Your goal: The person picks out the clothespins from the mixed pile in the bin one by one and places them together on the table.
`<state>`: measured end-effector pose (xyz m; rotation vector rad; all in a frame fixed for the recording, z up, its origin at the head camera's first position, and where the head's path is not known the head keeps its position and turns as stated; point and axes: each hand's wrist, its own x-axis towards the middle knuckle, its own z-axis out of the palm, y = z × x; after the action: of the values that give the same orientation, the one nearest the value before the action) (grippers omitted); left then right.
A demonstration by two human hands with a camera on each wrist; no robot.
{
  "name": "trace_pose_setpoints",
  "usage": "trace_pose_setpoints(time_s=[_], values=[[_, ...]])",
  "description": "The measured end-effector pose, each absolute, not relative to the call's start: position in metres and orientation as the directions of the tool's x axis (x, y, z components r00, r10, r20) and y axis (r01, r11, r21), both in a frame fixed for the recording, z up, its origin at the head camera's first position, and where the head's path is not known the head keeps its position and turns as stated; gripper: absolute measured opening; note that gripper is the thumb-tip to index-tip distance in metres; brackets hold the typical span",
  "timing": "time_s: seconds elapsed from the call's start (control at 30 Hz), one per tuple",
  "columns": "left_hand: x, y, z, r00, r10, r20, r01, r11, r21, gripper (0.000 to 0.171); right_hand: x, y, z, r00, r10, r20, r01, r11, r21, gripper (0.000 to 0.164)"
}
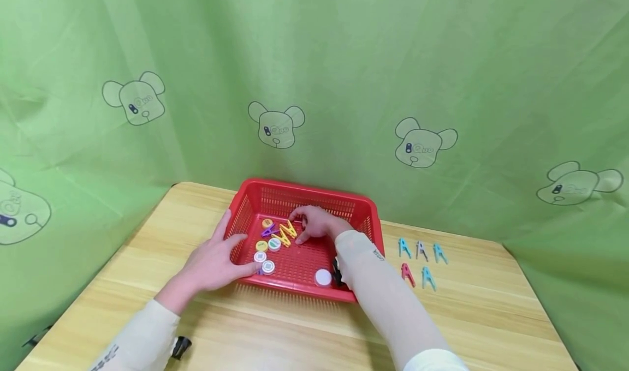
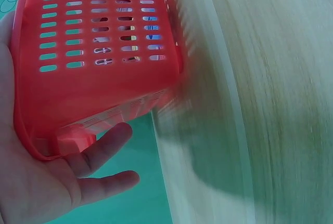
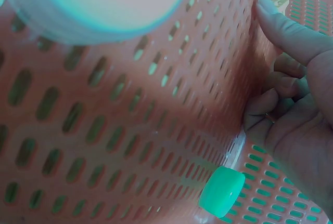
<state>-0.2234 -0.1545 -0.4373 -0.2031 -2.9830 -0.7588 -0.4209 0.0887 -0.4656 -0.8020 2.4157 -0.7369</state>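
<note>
A red plastic basket with slotted sides stands on the table. My left hand rests over its front left corner, fingers spread and fairly straight; in the left wrist view the palm lies along the rim. My right hand reaches into the basket, thumb and index finger apart beside a yellow clothespin. Its other fingers are bent in the right wrist view. A second yellow clothespin and a purple clothespin lie close by on the basket floor.
Yellow caps and white caps lie at the basket's left side, a larger white cap at the front. A green cap shows below the right hand. Several clothespins lie on the table at right. A green curtain hangs behind.
</note>
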Motion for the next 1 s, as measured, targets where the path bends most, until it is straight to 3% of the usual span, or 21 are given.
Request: trace_pose_setpoints(time_s=[0.2,0.67,1.0], values=[[-0.2218,-0.1555,-0.4354,-0.99,0.114,0.089,0.142,0.872,0.468,0.085,-0.4201,0.0876,-0.4655,-0.706,-0.652,-0.278,-0.369,0.673,-0.641,0.052],[-0.2208,-0.1575,-0.4292,-0.992,0.112,0.05,0.122,0.886,0.448,0.086,-0.4168,0.0875,-0.4608,-0.689,-0.658,-0.304,-0.306,0.644,-0.701,0.065],[-0.2196,-0.1569,-0.4322,-0.993,0.106,0.054,0.119,0.878,0.463,0.083,-0.4164,0.0874,-0.4658,-0.666,-0.695,-0.27,-0.406,0.642,-0.651,0.056]])
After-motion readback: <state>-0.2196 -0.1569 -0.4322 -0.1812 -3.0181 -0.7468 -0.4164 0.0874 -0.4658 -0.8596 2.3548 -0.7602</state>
